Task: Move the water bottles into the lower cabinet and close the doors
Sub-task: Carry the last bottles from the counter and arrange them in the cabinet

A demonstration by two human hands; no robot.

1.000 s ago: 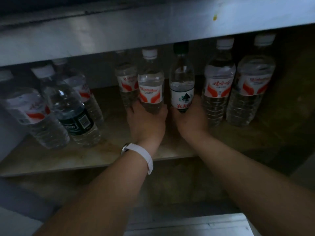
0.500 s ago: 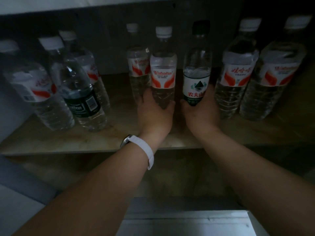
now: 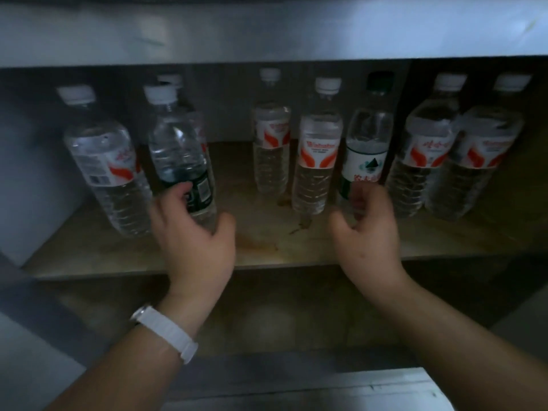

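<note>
A person's two bare forearms reach up into the lower cabinet, over the front edge of its worn shelf (image 3: 267, 253), where the water bottles stand upright in a row beyond the hands. The left hand (image 3: 192, 241) is cupped half-open, with its fingers in front of the dark-label bottle (image 3: 178, 155) and its thumb beside the base; whether the grip has closed cannot be told. The right hand (image 3: 367, 241), blurred, is loosely curled and holds nothing, with its fingertips before the foot of the green-label bottle (image 3: 367, 143). A red-label bottle (image 3: 318, 155) stands beyond the gap between the hands. A white watch band (image 3: 169, 330) circles the left wrist.
</note>
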